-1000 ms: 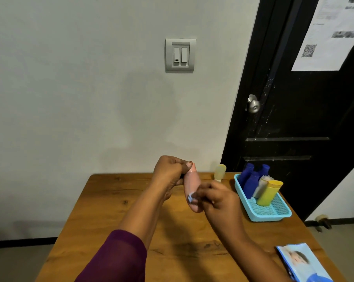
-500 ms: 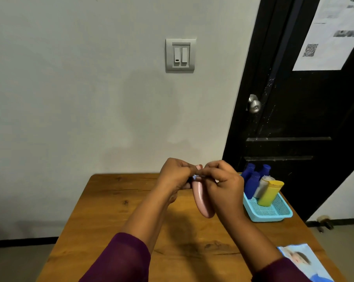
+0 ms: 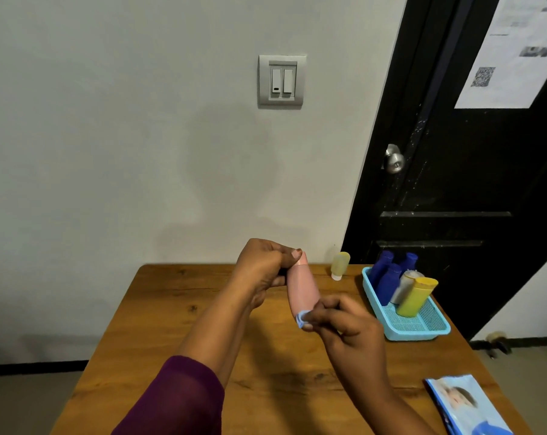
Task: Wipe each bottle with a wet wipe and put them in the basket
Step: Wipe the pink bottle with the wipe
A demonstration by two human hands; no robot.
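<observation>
A pink bottle [image 3: 301,288] hangs above the wooden table [image 3: 178,312], held at its upper end by my left hand [image 3: 262,271]. My right hand [image 3: 344,328] pinches a small bluish wet wipe [image 3: 300,318] against the bottle's lower end. A pale yellow bottle [image 3: 339,265] stands upside down on the table near the back edge. The light blue basket [image 3: 423,328] at the right holds three dark blue bottles [image 3: 387,279], a grey bottle [image 3: 405,284] and a yellow bottle [image 3: 418,295], all leaning.
A blue wet-wipe pack [image 3: 467,406] lies at the table's front right corner. A grey wall with a light switch [image 3: 281,81] rises behind the table. A black door with a metal knob [image 3: 394,160] stands at the right.
My right hand has slid the wipe down the pink bottle from its top end to its lower end. The pale yellow bottle behind is visible again.
</observation>
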